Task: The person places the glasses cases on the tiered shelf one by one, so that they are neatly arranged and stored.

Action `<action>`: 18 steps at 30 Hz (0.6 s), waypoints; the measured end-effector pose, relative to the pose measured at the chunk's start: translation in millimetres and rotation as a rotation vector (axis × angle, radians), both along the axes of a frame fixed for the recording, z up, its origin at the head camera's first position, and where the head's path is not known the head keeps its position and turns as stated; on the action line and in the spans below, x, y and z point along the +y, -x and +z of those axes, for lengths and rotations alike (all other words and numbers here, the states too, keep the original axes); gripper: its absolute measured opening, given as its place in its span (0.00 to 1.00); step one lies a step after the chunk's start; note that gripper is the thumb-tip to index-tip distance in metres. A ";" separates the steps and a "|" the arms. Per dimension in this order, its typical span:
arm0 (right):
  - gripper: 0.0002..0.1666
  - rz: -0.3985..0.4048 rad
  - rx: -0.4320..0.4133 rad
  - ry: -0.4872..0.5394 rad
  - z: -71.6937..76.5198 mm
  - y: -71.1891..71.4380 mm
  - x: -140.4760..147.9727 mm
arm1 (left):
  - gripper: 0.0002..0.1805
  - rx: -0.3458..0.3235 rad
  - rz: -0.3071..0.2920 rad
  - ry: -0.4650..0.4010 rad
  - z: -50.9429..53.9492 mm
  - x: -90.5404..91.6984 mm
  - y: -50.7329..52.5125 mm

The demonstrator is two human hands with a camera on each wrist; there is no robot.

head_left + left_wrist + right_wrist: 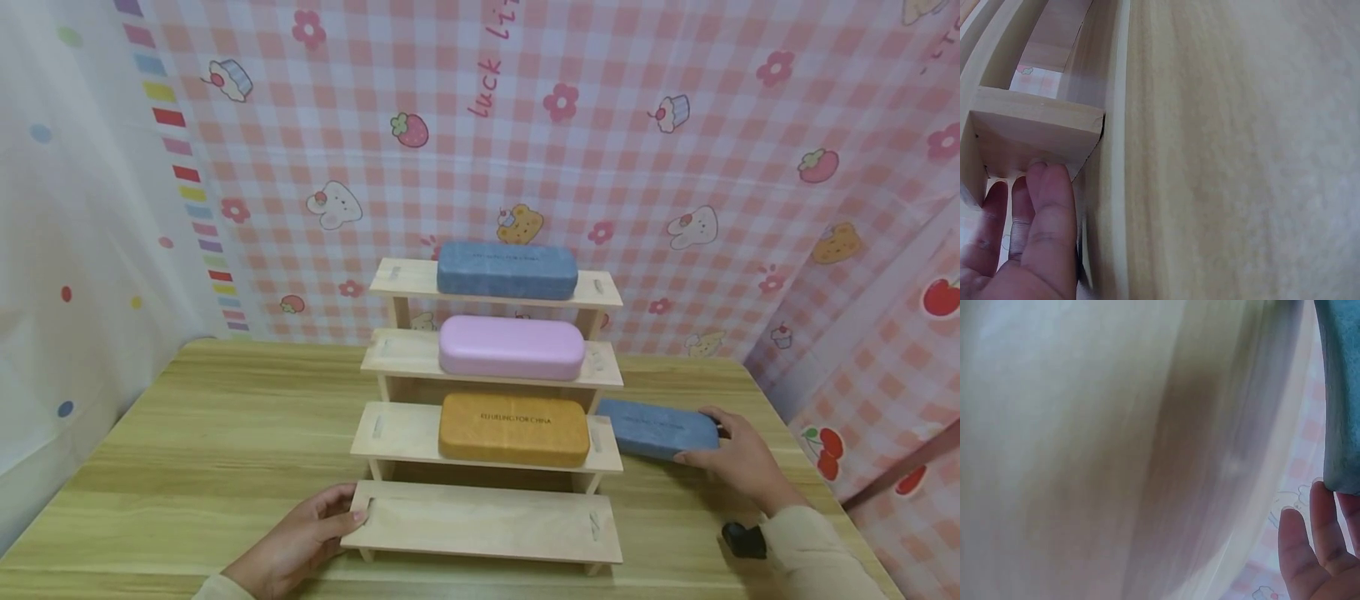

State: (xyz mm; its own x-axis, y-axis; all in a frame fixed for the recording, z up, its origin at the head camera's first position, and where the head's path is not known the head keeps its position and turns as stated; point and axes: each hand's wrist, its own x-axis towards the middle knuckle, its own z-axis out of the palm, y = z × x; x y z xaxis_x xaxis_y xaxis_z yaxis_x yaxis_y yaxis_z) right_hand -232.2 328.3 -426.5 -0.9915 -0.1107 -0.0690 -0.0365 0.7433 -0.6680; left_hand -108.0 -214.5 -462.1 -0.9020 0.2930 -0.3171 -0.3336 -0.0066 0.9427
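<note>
A stepped wooden stand (480, 521) stands on the table, its lowest step bare. My left hand (303, 533) holds that step's left end, thumb on the top; in the left wrist view its fingers (1050, 231) touch the side support. To the stand's right, my right hand (746, 458) grips the right end of a blue glasses case (660, 429), whose left end is partly hidden behind the stand. Whether this case touches the table I cannot tell. Another blue case (507, 271), a lilac case (512, 347) and a mustard-yellow case (513, 429) lie on the upper three steps.
The wood-grain table (225, 450) extends to both sides of the stand. A pink checked curtain (465, 183) hangs behind it, with a white dotted curtain (82, 250) at the left. By the right sleeve there is a small black object (742, 540).
</note>
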 end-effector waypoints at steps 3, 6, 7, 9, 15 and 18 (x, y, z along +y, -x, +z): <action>0.58 -0.010 0.003 0.010 -0.1 -3.7 3.8 | 0.35 -0.001 0.002 0.001 -0.6 0.3 0.1; 0.55 -0.030 0.014 0.016 -1.2 -7.5 7.5 | 0.35 -0.004 0.005 0.004 -1.0 0.1 0.3; 0.55 -0.039 0.018 0.015 -1.6 -8.5 9.0 | 0.35 -0.004 0.006 0.006 -1.1 0.0 0.2; 0.53 -0.053 0.027 0.017 -2.3 -11.0 11.0 | 0.35 -0.003 0.002 0.003 -1.3 -0.3 0.3; 0.56 -0.096 0.011 0.012 0.2 -19.5 15.6 | 0.36 -0.009 0.003 0.001 -1.2 0.0 0.5; 0.57 -0.101 -0.006 0.019 3.3 -23.6 17.0 | 0.37 -0.010 0.004 0.002 -0.9 0.1 0.7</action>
State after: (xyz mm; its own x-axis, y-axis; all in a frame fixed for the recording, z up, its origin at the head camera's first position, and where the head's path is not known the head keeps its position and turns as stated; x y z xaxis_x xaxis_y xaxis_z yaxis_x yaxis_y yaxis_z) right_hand -208.6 345.3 -423.1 -0.9972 -0.0119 -0.0740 0.0418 0.7305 -0.6816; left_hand -108.7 -214.5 -463.0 -0.8998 0.2889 -0.3269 -0.3432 -0.0065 0.9392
